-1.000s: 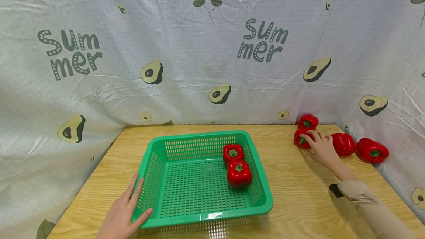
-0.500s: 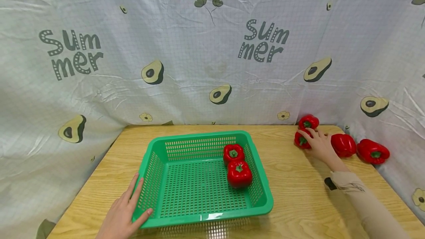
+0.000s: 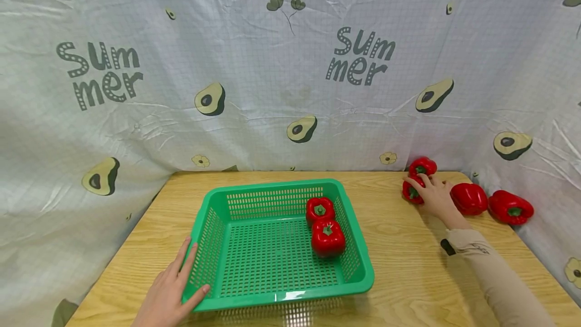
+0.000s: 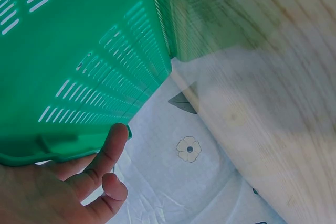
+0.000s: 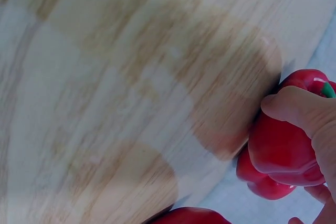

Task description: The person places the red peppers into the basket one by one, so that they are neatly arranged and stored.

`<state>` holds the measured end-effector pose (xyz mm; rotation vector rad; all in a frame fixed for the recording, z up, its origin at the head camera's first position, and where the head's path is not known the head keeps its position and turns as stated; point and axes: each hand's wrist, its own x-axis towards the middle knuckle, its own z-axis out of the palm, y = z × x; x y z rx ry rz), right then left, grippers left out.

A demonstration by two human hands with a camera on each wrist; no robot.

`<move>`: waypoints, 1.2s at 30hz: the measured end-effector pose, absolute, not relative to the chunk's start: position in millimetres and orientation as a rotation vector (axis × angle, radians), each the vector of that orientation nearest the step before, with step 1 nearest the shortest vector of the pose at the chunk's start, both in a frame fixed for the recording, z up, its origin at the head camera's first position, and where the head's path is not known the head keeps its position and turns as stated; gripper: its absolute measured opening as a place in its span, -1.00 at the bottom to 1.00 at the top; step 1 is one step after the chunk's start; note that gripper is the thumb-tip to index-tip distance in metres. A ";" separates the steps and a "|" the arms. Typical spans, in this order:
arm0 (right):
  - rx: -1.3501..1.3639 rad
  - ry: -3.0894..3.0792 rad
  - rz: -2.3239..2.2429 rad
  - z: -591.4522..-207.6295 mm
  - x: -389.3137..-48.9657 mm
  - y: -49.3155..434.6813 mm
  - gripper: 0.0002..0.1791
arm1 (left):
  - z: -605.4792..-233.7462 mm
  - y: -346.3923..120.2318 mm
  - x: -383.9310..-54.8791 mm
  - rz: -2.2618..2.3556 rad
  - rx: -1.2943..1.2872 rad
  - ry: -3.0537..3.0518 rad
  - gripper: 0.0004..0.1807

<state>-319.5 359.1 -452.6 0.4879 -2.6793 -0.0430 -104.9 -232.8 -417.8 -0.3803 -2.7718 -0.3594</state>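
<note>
At the back right of the table in the head view, my right hand [image 3: 437, 198] grips a red bell pepper [image 3: 410, 193]. The right wrist view shows the thumb across this pepper [image 5: 281, 148], while most of the fingers are hidden behind it. My left hand [image 3: 170, 286] rests on the left rim of a green plastic basket [image 3: 254, 301], fingers fairly straight and spread, thumb over the front corner. Two red bell peppers, one farther back [image 3: 320, 211] and one nearer [image 3: 328, 240], touch each other inside the basket along its right side.
Another bell pepper [image 3: 422, 165] lies just behind the gripped one. Two more, a nearer one [image 3: 469, 199] and an outer one [image 3: 510, 207], lie near the right edge of the wooden table [image 3: 395, 261]. A printed cloth [image 3: 254, 64] hangs behind the table.
The right forearm and sleeve have shifted slightly to the left, with the hand still at the same pepper. The left hand and the basket stay in place.
</note>
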 end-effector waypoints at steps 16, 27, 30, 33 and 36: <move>0.492 -2.629 -0.084 -446.1 -314.1 358.8 -0.11 | -417.7 -232.6 -105.7 -0.381 -0.380 -2.772 -0.10; 0.493 -2.710 -0.069 -433.8 -304.2 348.9 -0.05 | -418.6 -233.6 -106.1 -0.389 -0.384 -2.769 -0.10; 0.503 -2.702 -0.047 -431.9 -301.1 345.3 -0.05 | -418.4 -233.8 -106.0 -0.392 -0.385 -2.764 -0.12; 0.516 -2.675 -0.030 -430.1 -297.8 341.3 -0.04 | -418.4 -233.8 -105.7 -0.389 -0.388 -2.759 -0.11; 0.542 -2.635 -0.024 -427.4 -293.9 336.3 -0.03 | -418.5 -233.8 -105.7 -0.386 -0.388 -2.759 -0.10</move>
